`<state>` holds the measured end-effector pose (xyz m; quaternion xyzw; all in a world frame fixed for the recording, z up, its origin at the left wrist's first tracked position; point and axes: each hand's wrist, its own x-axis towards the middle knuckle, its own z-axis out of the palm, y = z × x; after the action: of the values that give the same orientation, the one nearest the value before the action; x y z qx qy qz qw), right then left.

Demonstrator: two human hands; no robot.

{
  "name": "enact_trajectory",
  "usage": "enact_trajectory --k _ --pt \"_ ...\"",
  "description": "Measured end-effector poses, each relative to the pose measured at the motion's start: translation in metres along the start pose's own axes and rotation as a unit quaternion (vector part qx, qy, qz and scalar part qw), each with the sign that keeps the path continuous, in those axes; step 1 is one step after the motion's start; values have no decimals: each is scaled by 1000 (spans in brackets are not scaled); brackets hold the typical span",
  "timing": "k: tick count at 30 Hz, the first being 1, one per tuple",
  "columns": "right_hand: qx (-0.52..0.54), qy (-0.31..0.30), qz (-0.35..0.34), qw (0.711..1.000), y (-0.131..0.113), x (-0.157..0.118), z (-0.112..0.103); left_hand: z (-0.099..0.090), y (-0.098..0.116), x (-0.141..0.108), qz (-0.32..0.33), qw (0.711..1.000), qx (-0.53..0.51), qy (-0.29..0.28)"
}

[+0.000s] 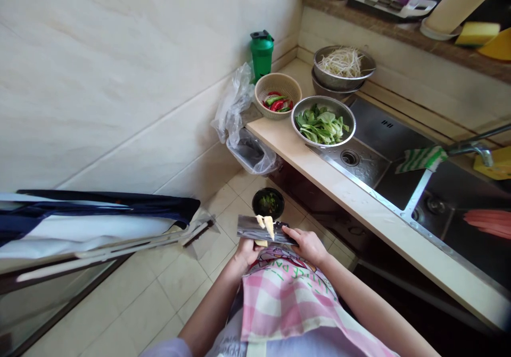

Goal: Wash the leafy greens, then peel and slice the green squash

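Grey metal broad-bladed knife above tiled floor; right grip closed around handle end, left grip pinching pale-yellow chunk under blade. Blade likely stiff, hefty; loose pale pieces probably slippery. Best hold: handle.

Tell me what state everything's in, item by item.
Broad blade: held, pale pieces on top.
Green bottle: upright, lid on.
Beige basket: holding red and green peppers.
Front metal bowl: holding leafy greens.
Rear metal bowl: holding bean sprouts, stacked on another.
Black bowl: on floor, open, green bits inside.
Bin: open, bag-lined.
Faucet: no flow visible.
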<state>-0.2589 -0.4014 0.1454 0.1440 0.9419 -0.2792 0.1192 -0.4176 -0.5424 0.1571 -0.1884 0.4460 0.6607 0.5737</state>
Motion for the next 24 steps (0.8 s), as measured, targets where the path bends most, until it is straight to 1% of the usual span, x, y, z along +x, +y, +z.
enact_trajectory --k 2,4,8,10,11,13,15,17,18,20,22,24 --pt "1 -3 16 1000 4 4 2 -1 2 0 11 1000 17 -2" --pt "-7 -10 36 999 8 10 3 -7 5 -3 5 1000 27 -5" --pt "-43 -36 58 997 15 24 4 -30 17 -15 -1 999 42 2" --pt "-57 -39 69 995 15 32 4 -37 26 -21 5 998 55 -14" --pt "-63 -39 75 994 14 35 4 -38 30 -23 10 998 62 -28" --pt "-81 -41 87 992 11 41 3 -32 35 -20 22 994 82 -65" --pt "-100 -43 95 990 8 44 0 -18 34 -5 23 989 107 -97" --pt "-118 -45 99 987 5 45 -3 -2 27 21 4 986 134 -100" --pt "-126 -45 100 986 3 46 -4 5 22 36 -11 986 144 -84" --pt "-139 -44 103 984 0 45 -8 15 14 67 -33 988 149 -24" --pt "-148 -42 102 983 -3 44 -11 19 10 95 -36 988 146 26" --pt "-152 -38 95 983 -5 42 -13 19 11 116 -23 988 143 52"
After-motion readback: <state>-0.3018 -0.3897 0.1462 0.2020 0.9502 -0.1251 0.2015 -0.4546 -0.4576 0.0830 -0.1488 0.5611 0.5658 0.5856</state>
